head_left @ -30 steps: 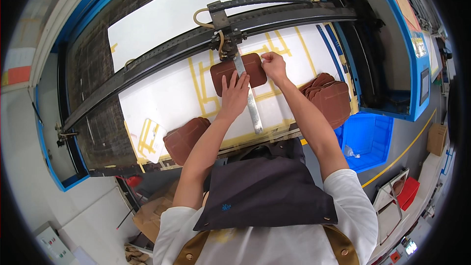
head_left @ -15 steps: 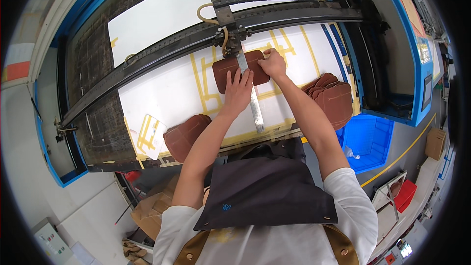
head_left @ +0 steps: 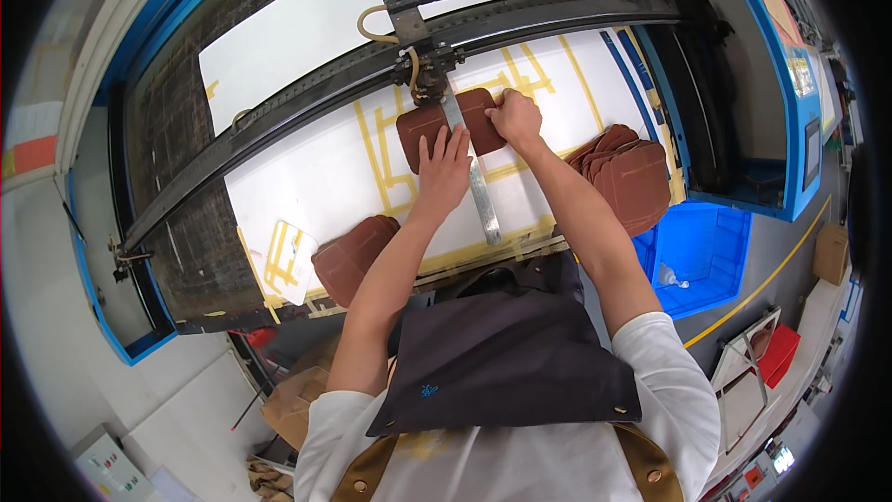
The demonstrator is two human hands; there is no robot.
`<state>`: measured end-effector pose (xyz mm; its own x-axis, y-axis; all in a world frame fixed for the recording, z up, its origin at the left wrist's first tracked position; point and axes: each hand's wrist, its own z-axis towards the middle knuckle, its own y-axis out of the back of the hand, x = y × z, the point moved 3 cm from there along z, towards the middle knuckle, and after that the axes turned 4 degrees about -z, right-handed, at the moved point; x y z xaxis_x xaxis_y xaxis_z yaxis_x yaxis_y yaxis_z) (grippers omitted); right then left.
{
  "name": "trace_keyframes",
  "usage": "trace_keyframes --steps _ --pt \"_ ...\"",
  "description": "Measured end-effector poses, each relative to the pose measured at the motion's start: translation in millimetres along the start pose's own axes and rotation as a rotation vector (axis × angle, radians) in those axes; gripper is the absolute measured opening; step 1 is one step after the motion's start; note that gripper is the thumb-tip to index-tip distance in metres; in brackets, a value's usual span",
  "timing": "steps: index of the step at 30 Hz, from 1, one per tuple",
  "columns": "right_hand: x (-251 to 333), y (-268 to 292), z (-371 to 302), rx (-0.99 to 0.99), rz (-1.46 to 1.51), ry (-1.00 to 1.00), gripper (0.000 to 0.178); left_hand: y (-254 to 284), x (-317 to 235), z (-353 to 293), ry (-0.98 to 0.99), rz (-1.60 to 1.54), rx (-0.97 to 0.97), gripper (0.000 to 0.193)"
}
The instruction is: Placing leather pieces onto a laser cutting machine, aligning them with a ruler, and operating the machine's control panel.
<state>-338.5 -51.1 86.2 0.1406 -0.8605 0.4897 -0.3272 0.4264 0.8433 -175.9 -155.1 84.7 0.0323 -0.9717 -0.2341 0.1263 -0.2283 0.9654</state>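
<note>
A brown leather piece (head_left: 478, 121) with rounded corners lies on the white taped sheet (head_left: 520, 195), beneath the machine's head. Across it runs a metal strip (head_left: 482, 203) like a ruler, its free end pointing toward me. My left hand (head_left: 445, 170) rests with fingers spread and laid flat on the leather, the fingertips by the strip. At the piece's right edge my right hand (head_left: 517, 119) is closed, thumb and fingers pinching the leather. Similar brown leather pieces lie in a stack (head_left: 355, 258) beside my left forearm and in a fanned pile (head_left: 636, 184) beyond my right forearm.
A black gantry beam (head_left: 548, 30) with its machine head (head_left: 427, 74) spans the bed just beyond my hands. A small white taped card (head_left: 289, 262) lies at the left front. Past the bed's right front corner stands a blue crate (head_left: 723, 228); farther right is a cardboard box (head_left: 831, 255).
The view has shifted slightly. Both hands stay on the leather piece and the strip, with only small finger movements; the right fingers look more curled at the edge.
</note>
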Motion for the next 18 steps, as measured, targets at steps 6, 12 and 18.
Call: trace_keyframes --steps 6,12,18 --pt "8 1 -19 -0.160 -0.114 0.496 0.031 0 -1 -6 0.028 -0.014 0.010 0.055" --pt "8 -21 -25 -0.093 -0.341 0.690 0.050 5 -3 1 0.046 -0.009 0.020 0.056" --pt "-2 -20 -23 -0.083 -0.576 0.544 0.058 6 -2 2 0.009 0.032 0.004 0.055"
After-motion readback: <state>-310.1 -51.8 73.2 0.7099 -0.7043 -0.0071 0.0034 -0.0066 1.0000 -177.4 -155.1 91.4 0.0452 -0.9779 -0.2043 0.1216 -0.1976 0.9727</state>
